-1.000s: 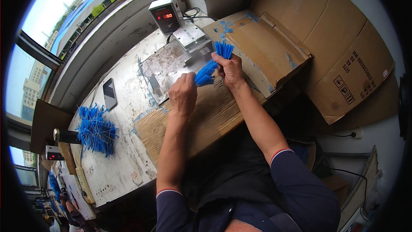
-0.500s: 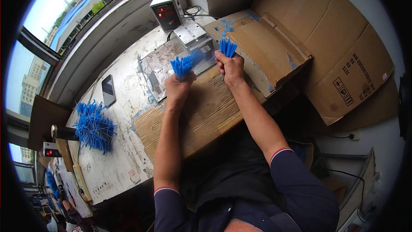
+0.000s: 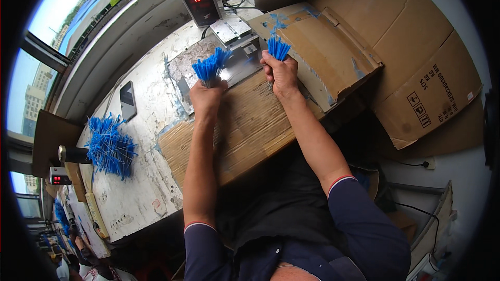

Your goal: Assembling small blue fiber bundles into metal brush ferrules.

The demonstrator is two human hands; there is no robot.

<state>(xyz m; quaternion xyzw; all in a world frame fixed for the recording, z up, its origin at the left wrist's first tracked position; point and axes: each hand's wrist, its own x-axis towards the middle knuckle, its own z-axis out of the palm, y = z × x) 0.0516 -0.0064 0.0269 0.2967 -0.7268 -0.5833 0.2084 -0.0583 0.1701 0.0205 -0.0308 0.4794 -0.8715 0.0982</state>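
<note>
My left hand (image 3: pixel 206 96) is closed around a bundle of thin blue-tipped wires (image 3: pixel 207 66), blue ends up and fanned toward the right. It is above the worn metal plate, near the edge of the cardboard pad. My right hand (image 3: pixel 283 74) grips a second, more compact bundle of blue-tipped wires (image 3: pixel 278 48), with thin pale ends showing below the fist. That hand is just right of a small metal box device (image 3: pixel 229 29). Behind the device stands a counter unit with a lit red display (image 3: pixel 202 5). The two bundles are apart.
On the left of the white table (image 3: pixel 151 177) lies a loose pile of blue-tipped wires (image 3: pixel 110 145), with a dark phone (image 3: pixel 127 101) behind it. A flat cardboard pad (image 3: pixel 245 135) covers the front edge. A cardboard box (image 3: pixel 323 52) stands at the right.
My left hand and its bundle have moved left and slightly up, away from the metal box device. My right hand stays nearly in place. The red digits on the counter unit have changed.
</note>
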